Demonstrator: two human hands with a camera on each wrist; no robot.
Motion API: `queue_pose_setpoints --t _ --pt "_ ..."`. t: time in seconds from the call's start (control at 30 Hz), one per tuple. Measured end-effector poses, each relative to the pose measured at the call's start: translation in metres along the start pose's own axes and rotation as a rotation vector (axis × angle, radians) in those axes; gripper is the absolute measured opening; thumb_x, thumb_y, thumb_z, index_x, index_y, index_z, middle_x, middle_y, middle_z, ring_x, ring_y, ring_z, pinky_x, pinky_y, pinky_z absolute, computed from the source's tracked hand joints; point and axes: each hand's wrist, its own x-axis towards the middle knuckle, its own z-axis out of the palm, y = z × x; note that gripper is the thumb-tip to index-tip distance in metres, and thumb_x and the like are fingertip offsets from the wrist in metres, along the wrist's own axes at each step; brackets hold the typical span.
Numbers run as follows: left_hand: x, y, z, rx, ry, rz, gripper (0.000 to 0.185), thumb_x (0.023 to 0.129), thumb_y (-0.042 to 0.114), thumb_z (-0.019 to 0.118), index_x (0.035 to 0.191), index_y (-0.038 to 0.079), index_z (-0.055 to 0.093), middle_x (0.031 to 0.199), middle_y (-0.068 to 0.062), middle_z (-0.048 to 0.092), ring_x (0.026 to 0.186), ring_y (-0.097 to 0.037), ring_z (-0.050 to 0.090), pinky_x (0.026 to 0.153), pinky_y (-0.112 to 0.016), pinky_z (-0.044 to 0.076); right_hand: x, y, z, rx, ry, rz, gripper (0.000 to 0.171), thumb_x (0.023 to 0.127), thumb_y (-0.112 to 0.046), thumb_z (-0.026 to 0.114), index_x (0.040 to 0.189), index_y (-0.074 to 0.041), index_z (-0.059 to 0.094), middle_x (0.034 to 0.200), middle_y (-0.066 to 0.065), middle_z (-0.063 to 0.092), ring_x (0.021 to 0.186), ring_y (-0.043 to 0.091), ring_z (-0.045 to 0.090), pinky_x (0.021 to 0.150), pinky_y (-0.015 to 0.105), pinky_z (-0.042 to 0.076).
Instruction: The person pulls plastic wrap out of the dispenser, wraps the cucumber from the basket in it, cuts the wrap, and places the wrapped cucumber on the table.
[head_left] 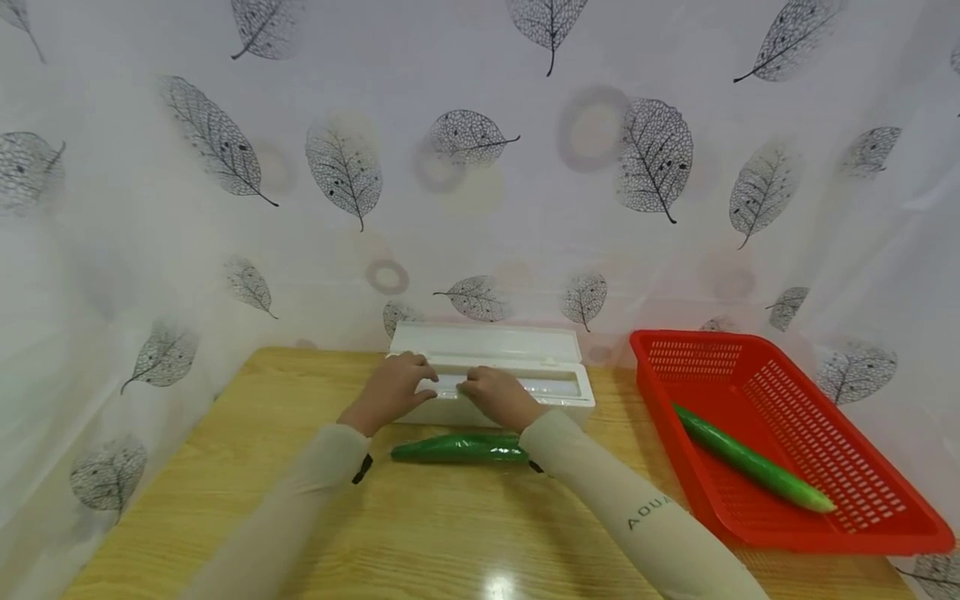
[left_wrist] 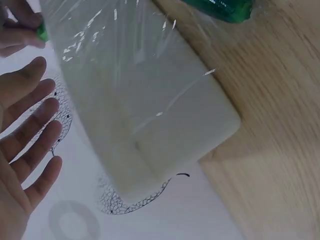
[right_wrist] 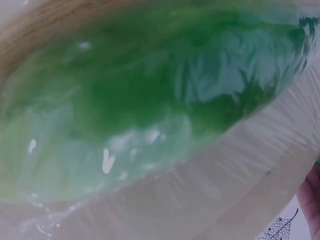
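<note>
A white cling film dispenser [head_left: 510, 385] stands at the back of the table with its lid up. Clear film [left_wrist: 125, 60] comes down over its front to a cucumber [head_left: 461, 448] lying before it, which is covered in film and fills much of the right wrist view. My right hand [head_left: 501, 397] is at the middle of the dispenser's edge, pinching a small green slider [left_wrist: 42, 32]. At the left end is my left hand [head_left: 393, 390]; the left wrist view shows its fingers [left_wrist: 37, 142] apart and loosely bent, holding nothing.
To the right stands a red plastic basket [head_left: 720, 521] with another cucumber [head_left: 750, 458] in it. A leaf-patterned white sheet [head_left: 480, 242] hangs right behind the dispenser. The wooden table [head_left: 450, 533] runs toward me.
</note>
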Motion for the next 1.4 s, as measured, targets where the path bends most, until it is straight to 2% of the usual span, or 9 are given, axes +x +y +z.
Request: queue_pose_setpoints --t 0.13,0.27,0.63,0.83,1.07,1.4 --pt "0.001 0.002 0.005 -0.037 -0.014 0.003 0.017 0.077 0.026 0.076 0.086 0.013 0.071 0.084 0.001 0.068 0.075 -0.016 0.06 0.073 -0.035 0.052 0.001 0.0 0.0 -0.012 -0.002 -0.018 0.009 0.085 -0.011 0.066 0.09 -0.01 0.073 0.078 0.003 0.065 0.067 0.011 0.06 0.062 0.016 0.052" --pt "0.001 0.002 0.007 -0.073 -0.021 -0.002 0.013 0.077 0.025 0.076 0.084 0.014 0.071 0.082 0.002 0.07 0.073 -0.014 0.06 0.076 -0.036 0.052 0.004 0.001 -0.001 -0.004 -0.065 -0.012 0.008 0.086 -0.011 0.064 0.089 -0.011 0.072 0.077 0.001 0.064 0.066 0.01 0.058 0.06 0.014 0.05" --pt "0.001 0.003 0.01 -0.059 -0.03 -0.034 0.013 0.079 0.025 0.074 0.085 0.014 0.07 0.084 0.001 0.07 0.078 -0.015 0.062 0.076 -0.035 0.053 0.004 0.009 -0.013 0.032 -0.208 0.005 0.011 0.092 -0.012 0.058 0.084 -0.011 0.065 0.076 0.0 0.061 0.067 0.012 0.056 0.062 0.021 0.05" --pt "0.001 0.003 0.011 -0.061 -0.054 -0.065 0.014 0.079 0.025 0.074 0.085 0.014 0.069 0.085 0.0 0.07 0.079 -0.016 0.063 0.075 -0.034 0.053 -0.002 0.015 -0.018 0.079 -0.226 0.007 0.013 0.093 -0.012 0.057 0.08 -0.012 0.06 0.074 0.0 0.056 0.066 0.012 0.052 0.06 0.023 0.047" --pt "0.002 0.002 0.013 -0.044 -0.093 -0.075 0.015 0.08 0.028 0.073 0.087 0.015 0.069 0.087 0.002 0.07 0.081 -0.015 0.062 0.081 -0.035 0.053 -0.003 0.02 -0.019 0.098 -0.267 -0.005 0.014 0.092 -0.012 0.058 0.079 -0.012 0.058 0.073 -0.001 0.055 0.065 0.01 0.049 0.059 0.022 0.045" --pt "0.002 0.003 0.012 -0.037 -0.103 -0.092 0.016 0.08 0.028 0.072 0.089 0.015 0.069 0.088 0.003 0.071 0.082 -0.015 0.062 0.081 -0.035 0.052 -0.004 0.03 -0.022 0.185 -0.317 -0.007 0.004 0.089 -0.012 0.062 0.088 -0.01 0.065 0.081 0.002 0.063 0.072 0.013 0.059 0.069 0.025 0.052"
